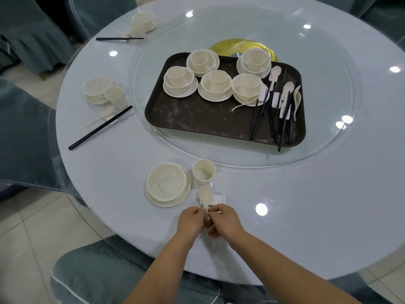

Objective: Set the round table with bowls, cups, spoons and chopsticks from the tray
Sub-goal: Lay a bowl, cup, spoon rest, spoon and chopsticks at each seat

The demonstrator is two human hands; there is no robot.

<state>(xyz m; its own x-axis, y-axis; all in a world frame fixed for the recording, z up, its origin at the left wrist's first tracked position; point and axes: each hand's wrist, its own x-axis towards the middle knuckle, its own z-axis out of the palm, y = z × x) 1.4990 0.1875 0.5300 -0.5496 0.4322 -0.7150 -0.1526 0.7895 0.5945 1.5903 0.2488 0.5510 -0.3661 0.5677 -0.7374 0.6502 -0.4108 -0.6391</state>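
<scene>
Cream spoon (205, 197) pinched by my left hand (191, 220) and right hand (223, 220); I'd lay it down, then fetch chopsticks (263, 110).

Both hands (208, 220) pinch spoon (205, 197) (handle end).

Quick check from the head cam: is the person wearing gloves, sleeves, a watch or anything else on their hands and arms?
No. The left hand and right hand are bare, no gloves, and both forearms are uncovered as far as the frame shows. No watch, ring or bracelet is visible.
</scene>
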